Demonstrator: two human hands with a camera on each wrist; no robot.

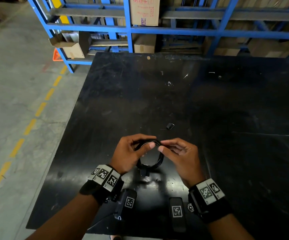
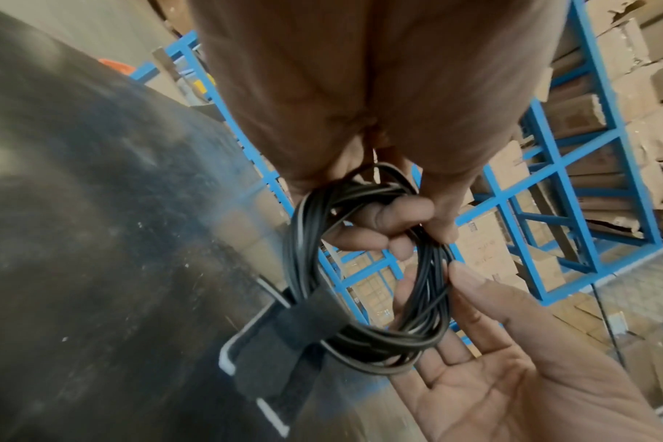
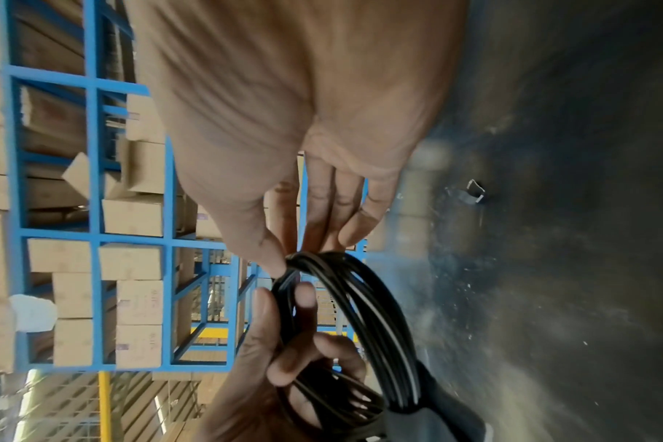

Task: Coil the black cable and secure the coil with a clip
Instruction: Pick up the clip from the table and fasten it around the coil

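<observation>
Both hands hold the coiled black cable (image 1: 159, 160) just above the black table (image 1: 218, 101). My left hand (image 1: 147, 142) grips the top of the coil (image 2: 303, 239) with curled fingers (image 2: 401, 215). My right hand (image 1: 162, 146) pinches the strands next to it between thumb and fingertips (image 3: 281, 263). A black clip with silver wire handles (image 2: 284, 341) clamps the coil's low side and hangs there (image 1: 144, 172). A second small black clip (image 1: 170, 126) lies on the table beyond the hands, also seen in the right wrist view (image 3: 474, 194).
Blue steel racking (image 1: 128, 28) stacked with cardboard boxes (image 1: 144, 11) stands behind the table. The table's left edge (image 1: 74, 108) drops to a concrete floor with a dashed yellow line (image 1: 29, 126). An orange object (image 1: 57, 55) sits by the rack.
</observation>
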